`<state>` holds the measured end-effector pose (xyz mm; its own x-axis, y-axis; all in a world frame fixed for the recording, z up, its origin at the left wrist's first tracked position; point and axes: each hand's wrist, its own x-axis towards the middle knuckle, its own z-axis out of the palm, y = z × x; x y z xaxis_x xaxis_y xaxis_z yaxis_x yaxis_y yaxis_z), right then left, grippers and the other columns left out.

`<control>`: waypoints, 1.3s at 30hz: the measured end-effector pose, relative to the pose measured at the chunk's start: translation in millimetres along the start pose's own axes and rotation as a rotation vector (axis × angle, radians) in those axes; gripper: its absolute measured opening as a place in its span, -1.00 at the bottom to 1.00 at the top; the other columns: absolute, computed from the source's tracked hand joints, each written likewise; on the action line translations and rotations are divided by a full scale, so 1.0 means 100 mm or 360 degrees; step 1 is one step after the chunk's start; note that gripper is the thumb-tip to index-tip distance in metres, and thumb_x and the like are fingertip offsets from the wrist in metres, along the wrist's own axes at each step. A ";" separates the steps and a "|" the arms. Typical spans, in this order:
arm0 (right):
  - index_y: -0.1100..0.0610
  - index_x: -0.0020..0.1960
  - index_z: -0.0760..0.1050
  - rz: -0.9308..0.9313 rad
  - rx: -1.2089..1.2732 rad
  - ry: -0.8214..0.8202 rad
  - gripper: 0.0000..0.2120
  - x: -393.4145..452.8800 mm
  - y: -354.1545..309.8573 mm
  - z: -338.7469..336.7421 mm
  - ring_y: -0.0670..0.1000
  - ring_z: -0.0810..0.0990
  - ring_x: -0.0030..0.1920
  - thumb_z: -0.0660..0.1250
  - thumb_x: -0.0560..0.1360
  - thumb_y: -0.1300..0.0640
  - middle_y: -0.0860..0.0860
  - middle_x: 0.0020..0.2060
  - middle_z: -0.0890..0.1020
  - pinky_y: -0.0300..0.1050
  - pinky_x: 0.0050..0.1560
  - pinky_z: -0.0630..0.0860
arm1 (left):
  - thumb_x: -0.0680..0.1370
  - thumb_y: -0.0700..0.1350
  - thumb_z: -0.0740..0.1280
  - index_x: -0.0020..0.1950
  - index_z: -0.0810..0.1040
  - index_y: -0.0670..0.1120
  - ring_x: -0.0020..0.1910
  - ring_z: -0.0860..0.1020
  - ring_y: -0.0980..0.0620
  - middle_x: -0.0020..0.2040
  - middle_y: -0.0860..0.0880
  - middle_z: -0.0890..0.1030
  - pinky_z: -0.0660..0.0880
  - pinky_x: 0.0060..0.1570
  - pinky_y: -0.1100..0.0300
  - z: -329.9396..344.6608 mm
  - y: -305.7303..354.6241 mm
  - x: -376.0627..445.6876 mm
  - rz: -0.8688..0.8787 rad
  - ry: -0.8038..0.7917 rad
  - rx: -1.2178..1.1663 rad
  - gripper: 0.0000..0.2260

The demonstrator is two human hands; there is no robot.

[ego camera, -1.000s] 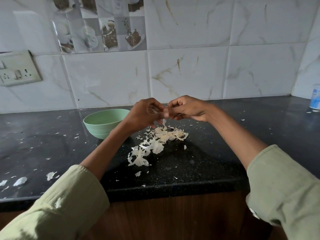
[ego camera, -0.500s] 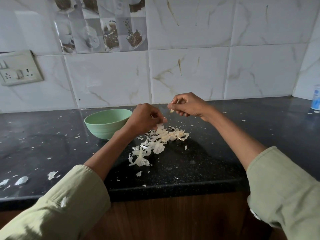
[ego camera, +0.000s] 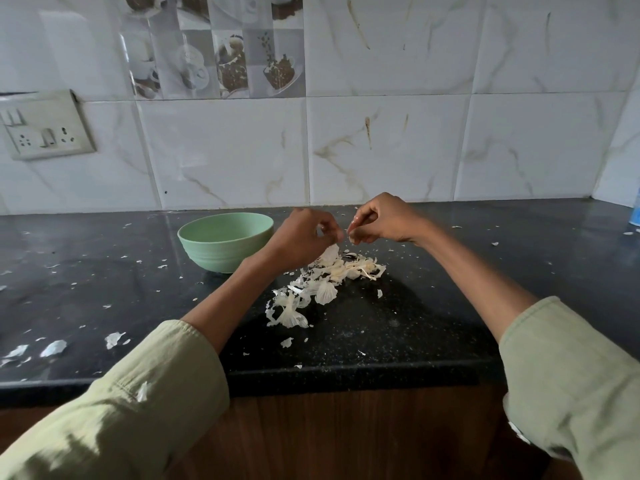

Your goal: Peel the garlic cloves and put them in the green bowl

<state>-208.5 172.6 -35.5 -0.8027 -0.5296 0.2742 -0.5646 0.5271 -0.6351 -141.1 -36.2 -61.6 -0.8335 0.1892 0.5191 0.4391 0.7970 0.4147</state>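
Observation:
My right hand (ego camera: pixel 384 220) is raised above the black counter (ego camera: pixel 398 327), its fingers curled round a pale garlic clove (ego camera: pixel 352 233) that peeks out at the fingertips. My left hand (ego camera: pixel 301 237) hovers just to its left with fingers curled; a thin piece of skin seems to hang under it, though I cannot tell whether it is pinched. A pile of white garlic skins (ego camera: pixel 325 282) lies on the counter below both hands. The green bowl (ego camera: pixel 225 240) stands left of my left hand; its inside is hidden from here.
Small flakes of skin are scattered over the counter, with bigger scraps (ego camera: pixel 53 348) near the front left edge. A tiled wall with a socket plate (ego camera: pixel 45 128) rises behind. A blue-and-white container (ego camera: pixel 636 216) shows at the far right edge.
The two hands were together on the clove, then pulled apart; my left hand dropped towards the skin pile while my right hand kept the clove. Now they sit close again.

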 end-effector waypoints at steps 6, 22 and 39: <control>0.19 -0.12 0.66 0.0012 -0.0483 -0.0012 -0.80 -0.02 0.03 0.04 -0.16 0.63 -0.28 0.65 0.37 0.17 -0.04 -0.23 0.72 -0.43 -0.35 0.41 | 0.75 0.09 0.18 -0.06 0.73 -0.01 -0.35 0.55 0.33 -0.17 0.05 0.72 0.49 -0.21 0.19 0.05 0.00 0.01 -0.0127 0.0080 -0.0073 -0.60; 0.14 0.01 0.68 -0.0049 -0.0731 -0.0085 -0.80 -0.05 -0.01 0.06 -0.14 0.56 -0.25 0.56 0.48 0.04 -0.03 -0.17 0.70 -0.29 -0.32 0.36 | 0.78 0.05 0.07 0.11 0.69 -0.19 0.14 0.52 -0.05 0.05 -0.09 0.62 0.42 0.23 -0.02 0.07 0.03 -0.03 -0.0037 0.0048 0.0035 -0.53; 0.26 0.00 0.62 0.0049 -0.0851 -0.0161 -0.90 0.00 -0.12 0.15 -0.03 0.65 -0.13 0.40 0.53 0.40 0.01 -0.13 0.70 -0.26 -0.23 0.47 | 0.79 0.06 -0.01 0.14 0.65 -0.21 0.16 0.47 -0.06 0.01 -0.06 0.60 0.35 0.26 -0.02 0.11 -0.02 -0.01 -0.0032 -0.0006 0.0063 -0.49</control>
<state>-198.9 156.3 -38.3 -0.8129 -0.5559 0.1737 -0.5811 0.7940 -0.1787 -145.0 -31.7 -70.8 -0.8434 0.1748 0.5080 0.4084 0.8229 0.3949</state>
